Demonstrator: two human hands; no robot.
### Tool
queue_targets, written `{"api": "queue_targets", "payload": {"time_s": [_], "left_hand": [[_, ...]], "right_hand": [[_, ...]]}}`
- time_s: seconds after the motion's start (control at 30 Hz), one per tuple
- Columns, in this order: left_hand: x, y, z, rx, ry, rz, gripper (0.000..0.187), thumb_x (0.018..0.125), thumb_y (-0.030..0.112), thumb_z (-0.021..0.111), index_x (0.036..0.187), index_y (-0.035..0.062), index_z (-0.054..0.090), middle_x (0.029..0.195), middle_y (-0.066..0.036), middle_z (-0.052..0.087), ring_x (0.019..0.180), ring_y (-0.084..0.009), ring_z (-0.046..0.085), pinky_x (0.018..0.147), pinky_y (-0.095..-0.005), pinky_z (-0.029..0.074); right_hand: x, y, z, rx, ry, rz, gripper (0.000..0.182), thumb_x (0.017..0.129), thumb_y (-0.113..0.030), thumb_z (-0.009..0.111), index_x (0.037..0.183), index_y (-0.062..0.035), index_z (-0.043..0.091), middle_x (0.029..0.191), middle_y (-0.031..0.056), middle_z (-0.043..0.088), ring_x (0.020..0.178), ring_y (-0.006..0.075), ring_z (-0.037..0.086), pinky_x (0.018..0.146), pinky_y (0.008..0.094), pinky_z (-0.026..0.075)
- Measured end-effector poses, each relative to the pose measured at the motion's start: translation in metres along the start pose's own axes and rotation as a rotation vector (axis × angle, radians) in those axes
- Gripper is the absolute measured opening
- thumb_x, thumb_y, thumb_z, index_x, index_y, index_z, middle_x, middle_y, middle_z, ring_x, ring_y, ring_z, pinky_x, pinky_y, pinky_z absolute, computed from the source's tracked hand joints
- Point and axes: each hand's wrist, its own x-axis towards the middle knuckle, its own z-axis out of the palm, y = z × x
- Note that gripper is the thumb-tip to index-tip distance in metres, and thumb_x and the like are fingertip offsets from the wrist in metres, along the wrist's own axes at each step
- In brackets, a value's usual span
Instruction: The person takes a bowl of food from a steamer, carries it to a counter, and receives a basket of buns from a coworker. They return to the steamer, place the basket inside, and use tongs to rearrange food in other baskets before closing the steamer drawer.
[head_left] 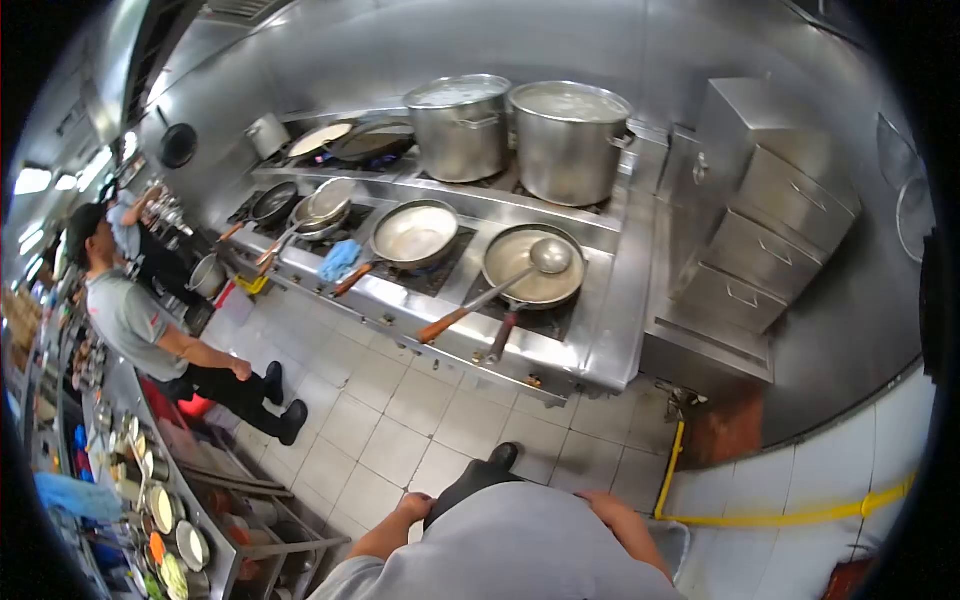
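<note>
My left hand (416,506) hangs low at my left side, beside my dark trousers, its fingers curled; whatever it holds, if anything, is hidden. At my right side, my right hand (602,505) rests by the grey shirt, its fingers mostly hidden. Both are well away from the stove (600,345). On its front burners sit a pan (525,285) with whitish liquid, a ladle (549,256) lying across it, and another pan (415,235) with pale contents. Left of that pan lies a blue cloth (341,260). Two large steel pots (460,140) (572,150) stand behind.
A person (130,310) in a grey shirt stands at the left; another person (135,220) is farther back. Food containers cover the counter (225,520) at lower left. Steel drawers (765,250) stand at the right, above a yellow pipe (760,520).
</note>
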Motion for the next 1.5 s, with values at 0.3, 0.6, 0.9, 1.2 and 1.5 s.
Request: {"api": "queue_targets", "payload": {"time_s": [0.3,0.6,0.9,1.2,1.5], "left_hand": [[-0.070,-0.113,0.022,0.196,-0.189,0.026,0.048,0.099,0.044,0.044,0.130,0.0154,0.068,0.126,-0.013,0.070,0.119,-0.0337,0.065,0.101,-0.0464,0.050],[0.000,-0.195,-0.071,-0.113,-0.149,-0.168,0.051,0.096,0.051,0.054,0.123,0.0113,0.072,0.124,-0.017,0.070,0.114,-0.0315,0.068,0.099,-0.0414,0.052],[0.018,-0.273,-0.154,-0.498,0.435,-0.148,0.046,0.091,0.041,0.069,0.116,0.0026,0.074,0.094,-0.011,0.075,0.080,-0.0197,0.069,0.075,-0.0351,0.055],[-0.109,-0.364,-0.029,-1.012,0.591,-0.739,0.039,0.092,0.038,0.063,0.110,0.0058,0.077,0.119,-0.019,0.072,0.109,-0.0331,0.070,0.097,-0.0414,0.053],[-0.186,-0.214,0.146,-1.656,0.162,-0.860,0.066,0.101,0.047,0.058,0.150,0.0041,0.046,0.128,-0.014,0.068,0.099,-0.0261,0.069,0.084,-0.0470,0.055]], "right_hand": [[0.029,-0.061,0.028,-0.207,-0.223,0.090,0.047,0.095,-0.029,0.057,0.139,-0.0117,0.058,0.138,0.0217,0.060,0.127,0.0399,0.057,0.105,0.0502,0.045],[0.103,-0.081,0.108,-0.156,0.010,-0.012,0.045,0.099,-0.034,0.055,0.136,-0.0084,0.060,0.132,0.0213,0.064,0.124,0.0444,0.056,0.104,0.0501,0.046],[0.178,-0.260,0.087,-0.325,-0.009,-0.224,0.043,0.101,-0.035,0.055,0.133,-0.0067,0.061,0.131,0.0211,0.064,0.125,0.0402,0.057,0.103,0.0483,0.047],[0.299,-0.377,0.089,-0.631,-0.401,-0.461,0.049,0.098,-0.038,0.059,0.138,-0.0092,0.059,0.141,0.0199,0.058,0.132,0.0366,0.053,0.109,0.0453,0.044],[0.363,-0.477,0.114,-1.069,-0.604,-0.763,0.051,0.098,-0.040,0.060,0.140,-0.0121,0.057,0.141,0.0183,0.058,0.132,0.0385,0.053,0.109,0.0478,0.045]]}}
